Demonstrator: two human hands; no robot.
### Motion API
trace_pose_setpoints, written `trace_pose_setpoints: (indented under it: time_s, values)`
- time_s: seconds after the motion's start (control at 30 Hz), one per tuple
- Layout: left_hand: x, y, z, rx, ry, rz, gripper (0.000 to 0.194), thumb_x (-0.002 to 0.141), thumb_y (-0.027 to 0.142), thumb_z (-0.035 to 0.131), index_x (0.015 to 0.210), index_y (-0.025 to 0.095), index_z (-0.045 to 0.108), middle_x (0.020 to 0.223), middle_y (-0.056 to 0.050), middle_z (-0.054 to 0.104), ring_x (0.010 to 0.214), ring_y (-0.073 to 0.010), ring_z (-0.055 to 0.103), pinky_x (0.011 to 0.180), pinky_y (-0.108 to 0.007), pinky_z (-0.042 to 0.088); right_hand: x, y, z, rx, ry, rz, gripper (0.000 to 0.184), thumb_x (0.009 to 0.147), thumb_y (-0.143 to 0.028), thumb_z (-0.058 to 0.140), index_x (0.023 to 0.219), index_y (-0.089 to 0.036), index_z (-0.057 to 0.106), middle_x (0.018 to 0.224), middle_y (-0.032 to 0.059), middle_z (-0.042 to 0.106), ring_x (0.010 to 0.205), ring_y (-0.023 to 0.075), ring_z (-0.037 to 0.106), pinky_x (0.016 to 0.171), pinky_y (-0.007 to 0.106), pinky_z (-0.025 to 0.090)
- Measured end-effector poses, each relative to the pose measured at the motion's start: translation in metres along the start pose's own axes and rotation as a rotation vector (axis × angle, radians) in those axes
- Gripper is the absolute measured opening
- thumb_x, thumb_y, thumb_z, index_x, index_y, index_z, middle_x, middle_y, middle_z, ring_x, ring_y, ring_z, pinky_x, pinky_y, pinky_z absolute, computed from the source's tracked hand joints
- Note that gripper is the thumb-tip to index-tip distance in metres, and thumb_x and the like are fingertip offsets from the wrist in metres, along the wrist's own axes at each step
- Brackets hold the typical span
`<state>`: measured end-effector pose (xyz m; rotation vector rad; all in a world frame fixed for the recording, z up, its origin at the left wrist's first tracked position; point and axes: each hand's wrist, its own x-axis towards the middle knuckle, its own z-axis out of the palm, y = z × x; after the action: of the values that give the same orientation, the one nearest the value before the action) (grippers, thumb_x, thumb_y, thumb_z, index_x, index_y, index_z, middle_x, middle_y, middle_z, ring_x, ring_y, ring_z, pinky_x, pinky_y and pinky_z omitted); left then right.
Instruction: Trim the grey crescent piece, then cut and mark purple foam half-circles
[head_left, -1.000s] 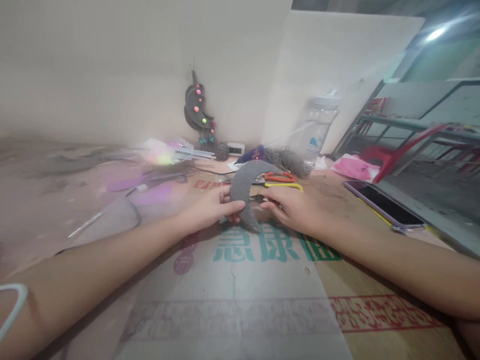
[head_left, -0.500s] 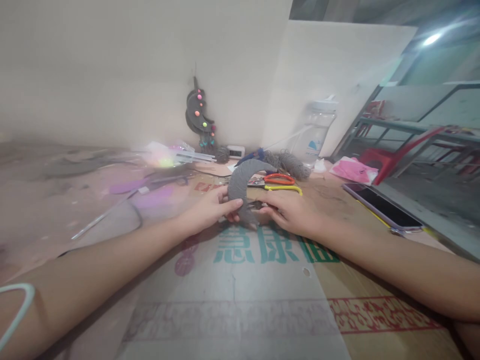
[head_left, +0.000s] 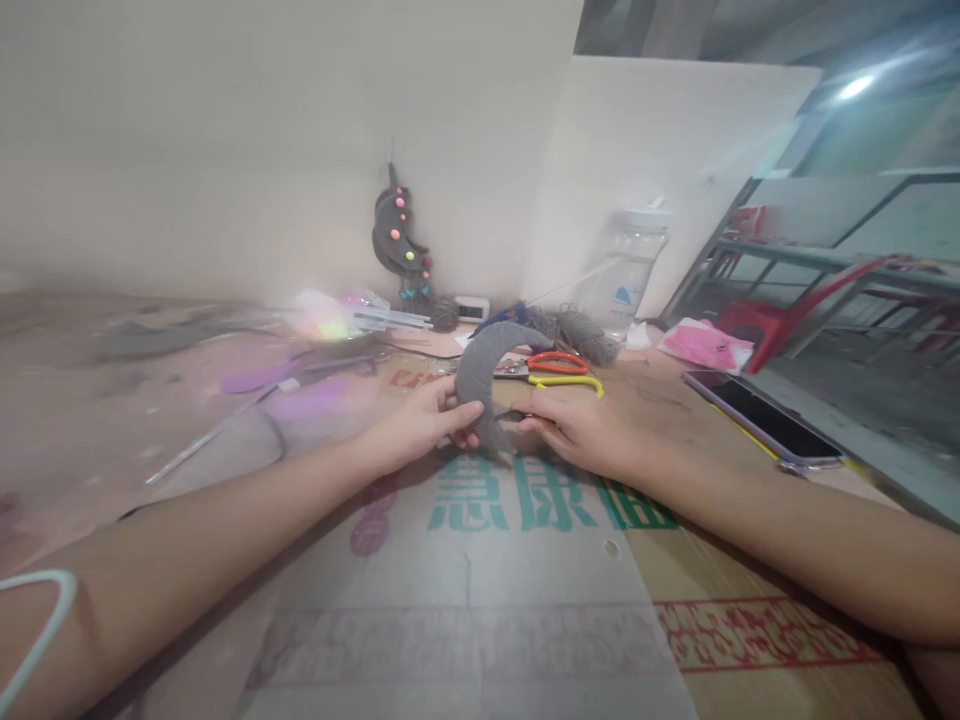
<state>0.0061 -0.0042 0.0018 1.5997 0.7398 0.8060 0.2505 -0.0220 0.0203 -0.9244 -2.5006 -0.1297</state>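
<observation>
Upright in the middle of the table is a crescent moon shape (head_left: pixel 474 380) wrapped in grey yarn, its horns pointing right. My left hand (head_left: pixel 439 415) grips its outer edge, thumb in front and fingers behind. Just right of its lower half, my right hand (head_left: pixel 570 425) is closed in a pinch on a short dark-grey bit of yarn (head_left: pixel 511 416), which reaches toward the crescent's inner edge; its rest is hidden by the fingers. Directly behind lie scissors (head_left: pixel 559 363) with orange and yellow handles.
A finished crescent ornament (head_left: pixel 394 230) with coloured balls hangs on the wall. Grey yarn (head_left: pixel 585 335), a clear bottle (head_left: pixel 630 265) and a small white timer (head_left: pixel 472 308) stand at the back. A phone (head_left: pixel 765 415) and a pink packet (head_left: pixel 705 345) lie right. Printed cardboard (head_left: pixel 465 570) covers the front.
The camera view tilts slightly, so the background sits lower. My right hand and the yarn shift a little beside the crescent; my left hand keeps its hold.
</observation>
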Motion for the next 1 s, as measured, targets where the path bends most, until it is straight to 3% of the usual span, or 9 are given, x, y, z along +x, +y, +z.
trace_pose_setpoints:
  time_s: [0.2, 0.3, 0.4, 0.7, 0.77, 0.87, 1.0]
  values:
    - [0.005, 0.0, 0.002, -0.024, 0.329, 0.04, 0.03, 0.082, 0.032, 0.07, 0.103, 0.014, 0.059, 0.076, -0.001, 0.066, 0.059, -0.012, 0.059, 0.055, -0.023, 0.047, -0.002, 0.008, 0.007, 0.064, 0.075, 0.137, 0.033, 0.1, -0.03, 0.042, 0.114, -0.017, 0.069, 0.11, 0.0123, 0.075, 0.095, 0.0236, 0.071, 0.08, 0.033, 0.053]
    - [0.01, -0.003, 0.002, -0.008, 0.368, 0.051, 0.028, 0.081, 0.021, 0.064, 0.108, 0.014, 0.06, 0.092, -0.004, 0.068, 0.069, -0.013, 0.062, 0.058, -0.022, 0.047, -0.001, 0.014, 0.012, 0.065, 0.091, 0.179, 0.034, 0.1, -0.034, 0.042, 0.11, -0.018, 0.07, 0.111, 0.0126, 0.075, 0.096, 0.0259, 0.071, 0.079, 0.035, 0.055]
    - [0.013, -0.008, 0.0, 0.007, 0.384, 0.044, 0.025, 0.08, 0.014, 0.059, 0.105, 0.013, 0.06, 0.087, -0.003, 0.067, 0.067, -0.0126, 0.06, 0.058, -0.022, 0.047, -0.001, 0.014, 0.012, 0.057, 0.052, 0.206, 0.035, 0.098, -0.037, 0.043, 0.115, -0.018, 0.069, 0.099, 0.0114, 0.077, 0.083, 0.0249, 0.072, 0.07, 0.035, 0.055]
    - [0.014, -0.001, 0.002, -0.037, 0.348, -0.008, 0.033, 0.081, 0.016, 0.063, 0.113, 0.021, 0.056, 0.099, -0.005, 0.07, 0.092, -0.0202, 0.068, 0.072, -0.029, 0.051, -0.003, 0.016, 0.018, 0.032, -0.1, 0.237, 0.038, 0.095, -0.043, 0.052, 0.124, -0.021, 0.063, 0.105, 0.0107, 0.076, 0.09, 0.0265, 0.073, 0.076, 0.039, 0.057]
    - [0.014, 0.011, -0.005, -0.031, 0.338, -0.052, 0.025, 0.08, 0.016, 0.066, 0.103, 0.022, 0.059, 0.085, -0.004, 0.07, 0.081, -0.0201, 0.068, 0.066, -0.028, 0.048, -0.002, 0.018, 0.019, 0.045, -0.122, 0.235, 0.037, 0.096, -0.044, 0.052, 0.122, -0.021, 0.064, 0.108, 0.0107, 0.076, 0.093, 0.0273, 0.073, 0.076, 0.039, 0.057]
    - [0.004, 0.046, -0.024, -0.02, 0.296, -0.075, 0.015, 0.077, 0.016, 0.071, 0.088, 0.021, 0.061, 0.071, -0.001, 0.067, 0.067, -0.0168, 0.063, 0.061, -0.027, 0.045, 0.0, 0.017, 0.017, 0.06, -0.169, 0.219, 0.037, 0.098, -0.045, 0.048, 0.122, -0.022, 0.063, 0.11, 0.01, 0.075, 0.096, 0.0269, 0.072, 0.08, 0.041, 0.057]
    - [-0.023, 0.107, -0.056, -0.048, 0.328, 0.036, 0.016, 0.084, 0.02, 0.067, 0.099, 0.018, 0.061, 0.079, 0.0, 0.068, 0.071, -0.0123, 0.064, 0.073, -0.026, 0.05, 0.001, 0.015, 0.014, 0.063, -0.277, 0.168, 0.038, 0.1, -0.048, 0.042, 0.119, -0.023, 0.064, 0.115, 0.0104, 0.072, 0.1, 0.0264, 0.069, 0.085, 0.043, 0.056]
